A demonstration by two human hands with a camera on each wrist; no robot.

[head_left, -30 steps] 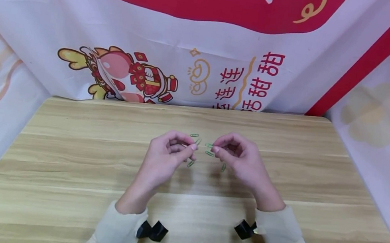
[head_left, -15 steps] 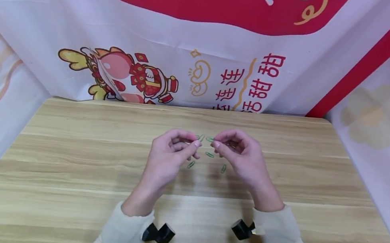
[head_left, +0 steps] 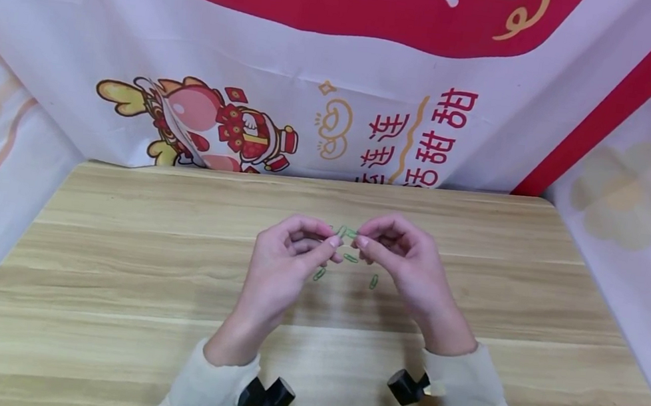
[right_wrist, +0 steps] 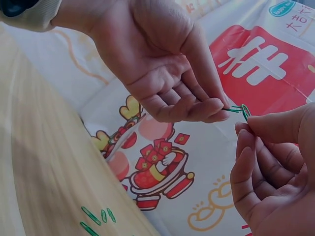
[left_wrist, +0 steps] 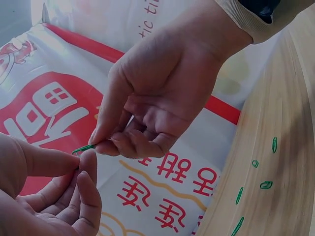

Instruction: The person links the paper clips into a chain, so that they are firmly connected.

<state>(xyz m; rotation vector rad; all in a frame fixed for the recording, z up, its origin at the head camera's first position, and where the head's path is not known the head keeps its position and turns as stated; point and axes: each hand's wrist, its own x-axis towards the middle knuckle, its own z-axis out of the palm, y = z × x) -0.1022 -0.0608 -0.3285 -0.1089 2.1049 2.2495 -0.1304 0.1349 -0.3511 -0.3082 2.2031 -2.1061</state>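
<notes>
My left hand (head_left: pixel 289 259) pinches a green paper clip (head_left: pixel 342 232) between thumb and forefinger, its loop standing up. Facing it, my right hand (head_left: pixel 405 266) pinches a second green paper clip (head_left: pixel 352 233), which points left. The ends of the two clips meet in the right wrist view, where the right hand's clip (right_wrist: pixel 245 113) crosses the tip of the left hand's clip (right_wrist: pixel 235 109). Whether they are hooked together I cannot tell. Below the hands lie loose green paper clips, one (head_left: pixel 350 258) between them, one (head_left: pixel 320 274) at left, one (head_left: pixel 374 281) at right.
The wooden table (head_left: pixel 132 261) spreads under both arms. Several clips lie on it in the left wrist view, including one paper clip (left_wrist: pixel 274 144). A printed cloth (head_left: pixel 200 34) hangs behind the table. Black devices (head_left: pixel 267 395) sit at both cuffs.
My left hand has moved right, bringing its clip up to the other one. The right hand rose slightly early on, then stayed nearly still. The gap between the clips has closed.
</notes>
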